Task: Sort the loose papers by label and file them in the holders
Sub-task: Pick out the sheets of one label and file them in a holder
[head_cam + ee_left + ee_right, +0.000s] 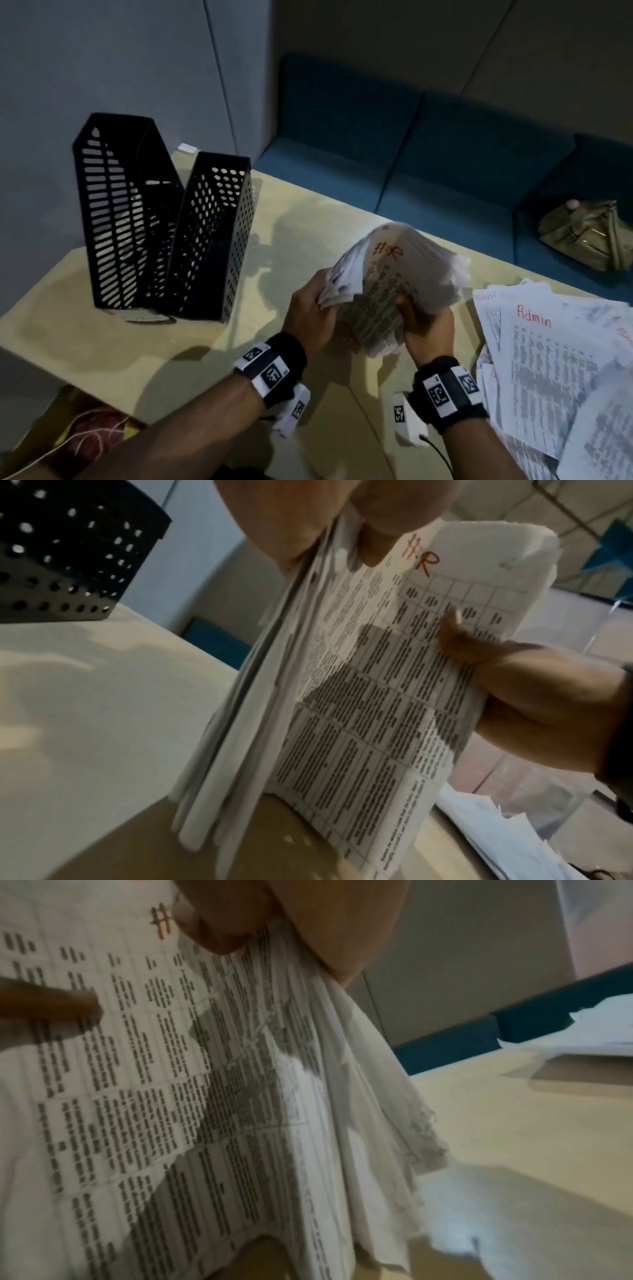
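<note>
A thick stack of printed sheets marked "HR" in red stands on edge on the table, curved over at the top. My left hand grips its left side and my right hand grips its right side. In the left wrist view the HR stack rests with its lower edge on the table, with my right hand's thumb pressed on the front sheet. The right wrist view shows the same stack fanned out. Two black perforated holders stand at the table's far left.
A loose pile of sheets, the top one marked "Admin", lies spread on the right of the beige table. A blue bench with an olive bag runs behind. A cardboard box sits below at the lower left.
</note>
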`<state>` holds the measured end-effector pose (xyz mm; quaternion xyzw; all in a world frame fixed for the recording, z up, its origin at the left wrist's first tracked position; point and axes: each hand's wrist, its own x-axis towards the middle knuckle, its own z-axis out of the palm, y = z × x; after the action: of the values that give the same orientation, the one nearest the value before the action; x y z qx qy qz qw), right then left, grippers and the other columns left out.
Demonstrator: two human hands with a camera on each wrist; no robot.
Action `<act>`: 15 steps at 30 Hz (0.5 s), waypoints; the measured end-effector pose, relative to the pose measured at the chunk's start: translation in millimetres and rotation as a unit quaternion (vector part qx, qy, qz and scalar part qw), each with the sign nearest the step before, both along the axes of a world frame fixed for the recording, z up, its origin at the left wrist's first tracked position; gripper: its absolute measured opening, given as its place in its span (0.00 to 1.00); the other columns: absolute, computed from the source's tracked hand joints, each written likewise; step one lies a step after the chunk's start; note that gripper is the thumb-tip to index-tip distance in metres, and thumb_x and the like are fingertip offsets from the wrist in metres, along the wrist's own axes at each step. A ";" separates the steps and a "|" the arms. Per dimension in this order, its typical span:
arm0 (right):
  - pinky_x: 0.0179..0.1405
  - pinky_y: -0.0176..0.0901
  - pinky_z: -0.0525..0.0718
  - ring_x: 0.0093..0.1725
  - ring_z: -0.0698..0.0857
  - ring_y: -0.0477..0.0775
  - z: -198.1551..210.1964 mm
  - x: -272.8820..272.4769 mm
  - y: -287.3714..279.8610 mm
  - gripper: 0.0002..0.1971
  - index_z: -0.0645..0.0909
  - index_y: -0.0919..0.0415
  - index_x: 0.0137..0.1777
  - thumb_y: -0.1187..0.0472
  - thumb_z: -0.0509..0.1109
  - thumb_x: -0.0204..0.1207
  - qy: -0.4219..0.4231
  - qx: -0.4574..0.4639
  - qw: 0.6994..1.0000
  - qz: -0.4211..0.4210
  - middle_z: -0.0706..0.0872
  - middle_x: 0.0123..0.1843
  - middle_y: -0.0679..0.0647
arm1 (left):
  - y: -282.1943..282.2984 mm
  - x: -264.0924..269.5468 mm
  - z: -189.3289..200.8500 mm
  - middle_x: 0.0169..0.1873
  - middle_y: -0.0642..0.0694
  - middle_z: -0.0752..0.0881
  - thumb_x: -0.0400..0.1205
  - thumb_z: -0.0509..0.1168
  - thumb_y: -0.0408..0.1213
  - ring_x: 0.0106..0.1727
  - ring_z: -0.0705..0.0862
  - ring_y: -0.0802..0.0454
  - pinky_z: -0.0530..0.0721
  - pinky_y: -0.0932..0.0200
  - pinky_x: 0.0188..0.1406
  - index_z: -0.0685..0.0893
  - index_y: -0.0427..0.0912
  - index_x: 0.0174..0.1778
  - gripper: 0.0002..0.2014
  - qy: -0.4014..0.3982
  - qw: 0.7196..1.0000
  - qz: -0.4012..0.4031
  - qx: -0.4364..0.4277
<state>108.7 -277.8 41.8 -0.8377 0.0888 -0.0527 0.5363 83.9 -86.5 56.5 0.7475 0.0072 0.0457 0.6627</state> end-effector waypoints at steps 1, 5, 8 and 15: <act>0.33 0.26 0.79 0.49 0.83 0.53 -0.8 -0.8 -0.1 0.23 0.80 0.69 0.60 0.53 0.74 0.72 0.009 -0.007 1.000 0.010 0.85 0.49 0.57 | 1.3 -1.1 -1.1 0.45 0.56 0.83 0.80 0.64 0.29 0.44 0.81 0.78 0.77 0.77 0.47 0.77 0.45 0.62 0.15 0.023 1.000 0.004 -0.010; 0.38 0.41 0.77 0.43 0.83 0.57 4.5 5.9 3.1 0.27 0.83 0.70 0.53 0.44 0.71 0.69 0.057 -0.022 0.998 0.022 0.87 0.46 0.63 | 13.8 -8.6 4.0 0.41 0.46 0.87 0.76 0.71 0.26 0.40 0.85 0.62 0.81 0.70 0.50 0.83 0.38 0.44 0.05 0.080 0.996 -0.024 -0.006; 0.38 0.42 0.83 0.41 0.87 0.55 25.2 22.2 7.8 0.29 0.85 0.63 0.48 0.37 0.74 0.61 0.091 0.007 0.994 0.065 0.89 0.41 0.54 | 28.7 -14.9 2.7 0.52 0.43 0.88 0.83 0.68 0.37 0.45 0.85 0.64 0.80 0.71 0.48 0.83 0.38 0.56 0.09 0.131 0.990 0.043 -0.038; 0.38 0.37 0.83 0.35 0.88 0.33 103.7 59.8 65.5 0.06 0.85 0.48 0.46 0.54 0.77 0.69 0.078 -0.005 0.957 0.278 0.90 0.35 0.39 | 100.1 -29.5 58.9 0.48 0.61 0.91 0.81 0.68 0.29 0.56 0.88 0.61 0.84 0.59 0.56 0.86 0.56 0.54 0.15 0.032 0.983 0.143 -0.113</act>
<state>168.4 -212.3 145.5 -0.8335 -0.1068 0.1634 0.5168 54.4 13.5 115.4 0.6600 0.1407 0.1152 0.7289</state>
